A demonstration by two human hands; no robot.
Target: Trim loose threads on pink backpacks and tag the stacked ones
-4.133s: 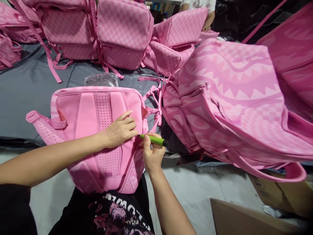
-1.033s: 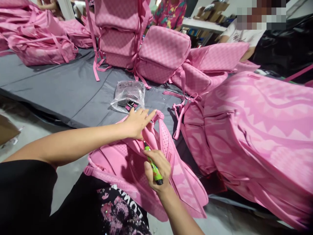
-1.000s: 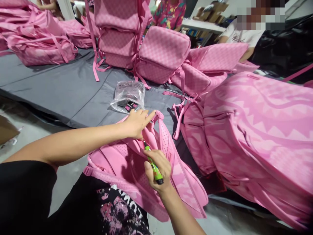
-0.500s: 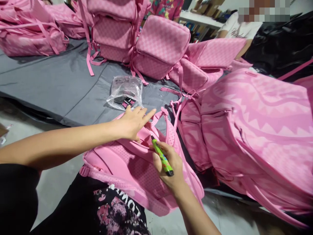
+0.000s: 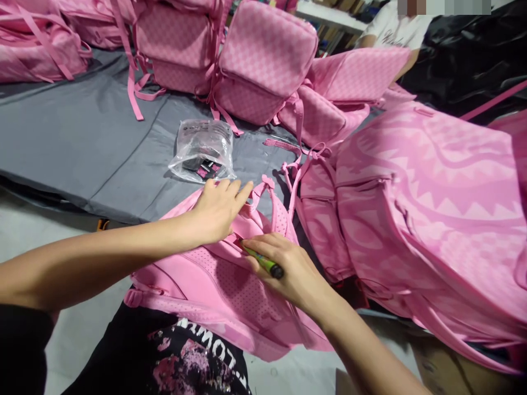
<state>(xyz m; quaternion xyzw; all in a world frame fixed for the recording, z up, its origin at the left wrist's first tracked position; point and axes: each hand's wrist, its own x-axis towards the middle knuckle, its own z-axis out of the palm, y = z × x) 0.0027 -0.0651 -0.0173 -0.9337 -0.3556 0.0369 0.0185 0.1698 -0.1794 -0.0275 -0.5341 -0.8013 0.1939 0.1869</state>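
A pink backpack [image 5: 230, 291] lies over my lap and the table edge, its dotted padded back and straps facing up. My left hand [image 5: 220, 211] rests on its upper part, palm down with the fingers stretched out. In my right hand [image 5: 284, 266] is a green marker pen [image 5: 260, 260] with a black end. The pen's front end points at the fabric near my left thumb; its tip is hidden, so I cannot tell whether it touches. Just beyond my left hand lies a clear plastic bag [image 5: 202, 148] with small black and pink pieces inside.
Pink checkered backpacks [image 5: 267, 49] stand along the back of the grey-covered table [image 5: 69, 131]. A large pink backpack with a jagged-tooth pattern [image 5: 428, 208] stands close on the right. More pink bags [image 5: 37, 44] lie at far left. A person in a white shirt [image 5: 395, 30] is behind.
My right hand has turned over and moved up and left, bringing the marker pen's front end down towards the backpack fabric. My left hand stays on the backpack. The view has shifted slightly.
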